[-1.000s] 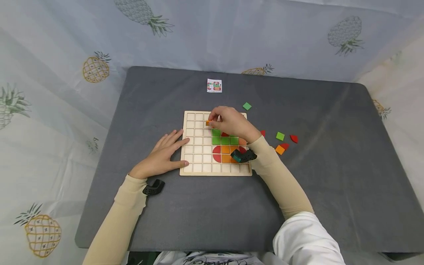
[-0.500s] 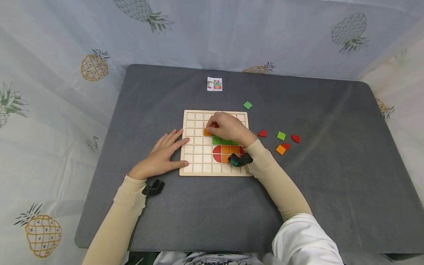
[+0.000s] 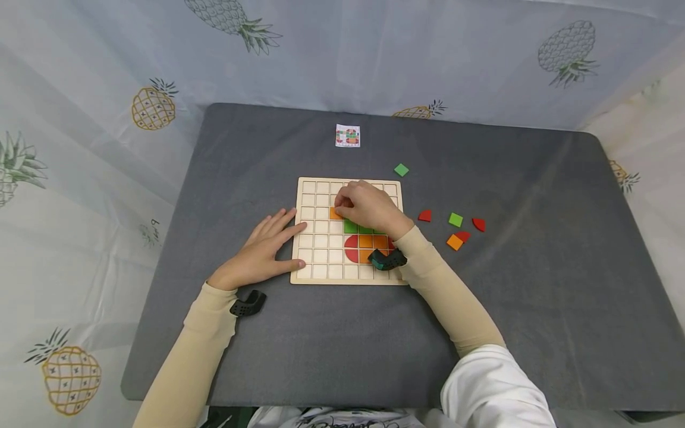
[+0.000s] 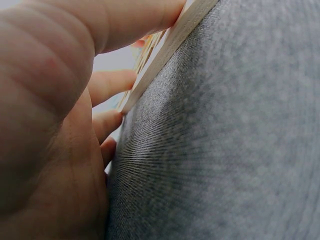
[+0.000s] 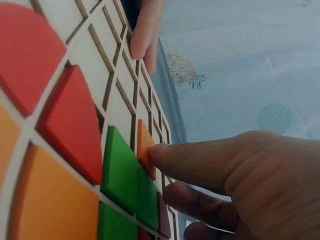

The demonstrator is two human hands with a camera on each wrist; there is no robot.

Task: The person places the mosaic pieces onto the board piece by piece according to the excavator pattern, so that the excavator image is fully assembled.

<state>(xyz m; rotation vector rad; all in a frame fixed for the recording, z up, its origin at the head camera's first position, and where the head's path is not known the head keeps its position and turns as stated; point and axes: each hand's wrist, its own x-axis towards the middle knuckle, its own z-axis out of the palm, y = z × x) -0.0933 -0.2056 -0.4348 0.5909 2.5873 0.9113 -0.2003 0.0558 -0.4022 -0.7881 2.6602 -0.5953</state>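
Note:
A wooden grid board (image 3: 321, 271) lies on the table, with red, orange and green tiles in some cells. At its left edge my left hand (image 3: 260, 252) rests with fingers spread, thumb and fingertips touching the rim (image 4: 150, 75). Over the board's upper middle, my right hand (image 3: 369, 205) holds an orange square tile (image 3: 335, 213) at a cell. In the right wrist view the thumb touches this orange tile (image 5: 145, 145), beside green tiles (image 5: 120, 170); the other fingers are curled. Part of the board is hidden under my right hand and wrist.
A small printed pattern card (image 3: 348, 135) lies beyond the board. Right of the board are loose red tiles (image 3: 425, 216), a green tile (image 3: 455, 220) and an orange tile (image 3: 455, 242). Another green tile (image 3: 401, 170) lies behind the board's right corner.
My right hand has brought the orange tile from an upper cell down to one beside the green tiles. Over the last half second it stays there. My left hand has not moved.

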